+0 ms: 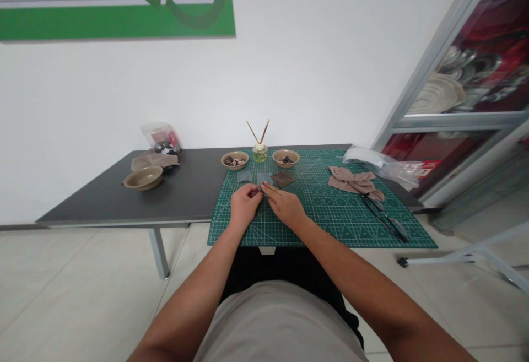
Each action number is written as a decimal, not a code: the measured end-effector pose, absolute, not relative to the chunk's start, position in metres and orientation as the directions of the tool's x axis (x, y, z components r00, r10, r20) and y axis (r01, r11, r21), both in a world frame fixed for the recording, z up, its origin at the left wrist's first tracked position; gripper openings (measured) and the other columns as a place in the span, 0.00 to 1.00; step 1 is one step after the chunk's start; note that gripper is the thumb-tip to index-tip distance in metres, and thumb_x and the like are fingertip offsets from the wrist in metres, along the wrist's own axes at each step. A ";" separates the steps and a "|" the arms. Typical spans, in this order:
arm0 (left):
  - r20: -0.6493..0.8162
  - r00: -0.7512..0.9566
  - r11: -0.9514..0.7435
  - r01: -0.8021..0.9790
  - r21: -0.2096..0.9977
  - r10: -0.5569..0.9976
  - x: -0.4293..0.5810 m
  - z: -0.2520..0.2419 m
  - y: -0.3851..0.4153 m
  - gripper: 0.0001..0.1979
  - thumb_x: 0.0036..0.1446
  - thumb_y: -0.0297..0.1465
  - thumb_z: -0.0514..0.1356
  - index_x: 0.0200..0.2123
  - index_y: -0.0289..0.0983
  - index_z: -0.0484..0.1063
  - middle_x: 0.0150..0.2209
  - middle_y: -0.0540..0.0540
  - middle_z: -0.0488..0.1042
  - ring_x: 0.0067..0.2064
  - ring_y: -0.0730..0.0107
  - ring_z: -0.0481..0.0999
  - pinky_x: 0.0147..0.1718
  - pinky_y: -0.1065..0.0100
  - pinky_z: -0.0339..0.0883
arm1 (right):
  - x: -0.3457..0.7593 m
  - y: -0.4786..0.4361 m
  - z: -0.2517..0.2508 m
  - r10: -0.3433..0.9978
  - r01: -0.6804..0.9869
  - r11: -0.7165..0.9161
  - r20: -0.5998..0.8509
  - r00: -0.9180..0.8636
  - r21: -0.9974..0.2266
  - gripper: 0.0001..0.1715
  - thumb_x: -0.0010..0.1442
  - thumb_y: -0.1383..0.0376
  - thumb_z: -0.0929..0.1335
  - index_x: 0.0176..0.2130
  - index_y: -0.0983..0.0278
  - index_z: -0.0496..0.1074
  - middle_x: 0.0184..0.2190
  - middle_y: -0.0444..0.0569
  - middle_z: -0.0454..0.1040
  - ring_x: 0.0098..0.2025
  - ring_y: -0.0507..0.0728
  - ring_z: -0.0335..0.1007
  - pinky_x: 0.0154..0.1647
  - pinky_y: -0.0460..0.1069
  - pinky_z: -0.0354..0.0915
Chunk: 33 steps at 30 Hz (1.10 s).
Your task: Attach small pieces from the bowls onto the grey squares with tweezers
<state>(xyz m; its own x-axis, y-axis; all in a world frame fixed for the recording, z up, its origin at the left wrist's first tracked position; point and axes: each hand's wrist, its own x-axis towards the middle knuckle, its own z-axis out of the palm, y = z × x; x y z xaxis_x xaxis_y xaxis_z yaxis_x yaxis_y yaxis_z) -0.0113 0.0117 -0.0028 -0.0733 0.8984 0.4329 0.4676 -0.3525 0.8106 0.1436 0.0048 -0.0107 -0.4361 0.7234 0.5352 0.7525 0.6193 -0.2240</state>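
Both my hands meet over the near middle of a green cutting mat. My left hand and my right hand pinch a small grey piece between their fingertips; it is too small to name. Just beyond them on the mat lie a grey fabric square, a second grey square and a dark brown square.
Two small bowls of dark pieces flank a reed diffuser. A beige cloth and scissors lie at the mat's right. An empty bowl, folded cloth and a plastic tub sit on the grey table's left.
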 end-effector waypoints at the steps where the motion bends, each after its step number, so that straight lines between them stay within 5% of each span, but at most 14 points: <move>1: 0.431 -0.074 -0.353 0.460 0.815 0.899 -0.011 -0.003 0.012 0.06 0.50 0.28 0.59 0.30 0.37 0.77 0.26 0.52 0.74 0.28 0.73 0.70 0.31 0.71 0.63 | 0.144 0.005 -0.010 0.726 0.753 0.616 0.536 -0.430 -0.231 0.27 0.63 0.72 0.61 0.60 0.62 0.64 0.60 0.50 0.66 0.56 0.55 0.69 0.55 0.51 0.68; 21: 0.421 -0.056 -0.363 0.413 0.835 0.905 -0.011 -0.003 0.012 0.05 0.51 0.31 0.60 0.30 0.36 0.76 0.27 0.50 0.75 0.28 0.73 0.72 0.31 0.71 0.65 | 0.146 0.011 -0.015 0.680 0.721 0.645 0.620 -0.392 -0.252 0.28 0.62 0.73 0.63 0.60 0.58 0.65 0.55 0.49 0.72 0.53 0.56 0.70 0.55 0.54 0.68; 33: 0.420 -0.042 -0.354 0.464 0.812 0.907 -0.011 -0.001 0.011 0.04 0.49 0.28 0.59 0.26 0.36 0.73 0.23 0.53 0.71 0.26 0.75 0.67 0.29 0.72 0.61 | 0.145 0.009 -0.017 0.643 0.722 0.668 0.627 -0.439 -0.180 0.25 0.63 0.73 0.61 0.59 0.64 0.67 0.57 0.52 0.70 0.55 0.57 0.69 0.58 0.54 0.66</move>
<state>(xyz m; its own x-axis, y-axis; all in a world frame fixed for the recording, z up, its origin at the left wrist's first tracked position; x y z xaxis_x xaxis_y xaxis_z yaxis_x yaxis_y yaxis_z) -0.0107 0.0107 -0.0010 -0.0422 0.9067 0.4198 0.4643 -0.3542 0.8118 0.1451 0.0087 -0.0170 -0.4391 0.6432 0.6273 0.7221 0.6681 -0.1797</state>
